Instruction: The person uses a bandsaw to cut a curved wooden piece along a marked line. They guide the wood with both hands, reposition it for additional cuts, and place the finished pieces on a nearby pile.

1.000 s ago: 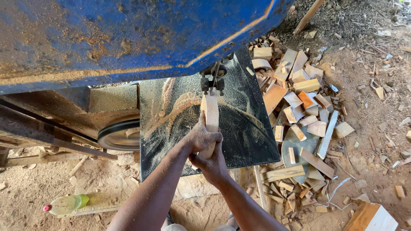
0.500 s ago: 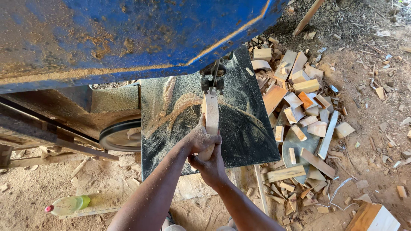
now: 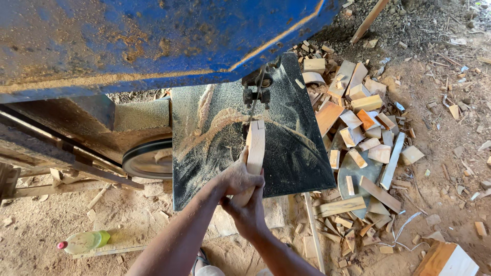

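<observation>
Currently: left hand (image 3: 236, 179) & right hand (image 3: 249, 214), both clamped on near end of wood strip (image 3: 255, 144), pale, narrow, lying flat on dusty saw table (image 3: 204, 168), far end at blade (image 3: 254, 105). Strip prob. light, stiff, dry, not slippery; best held at near end, well clear of blade. Blade contact hard to tell. Offcut pile (image 3: 358, 133) to right; plastic bottle (image 3: 84, 241) on ground.

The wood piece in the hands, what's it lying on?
The wood piece lies on the dark saw table, dusted with sawdust. The left hand and right hand grip its near end, hiding the table right beneath them.
</observation>
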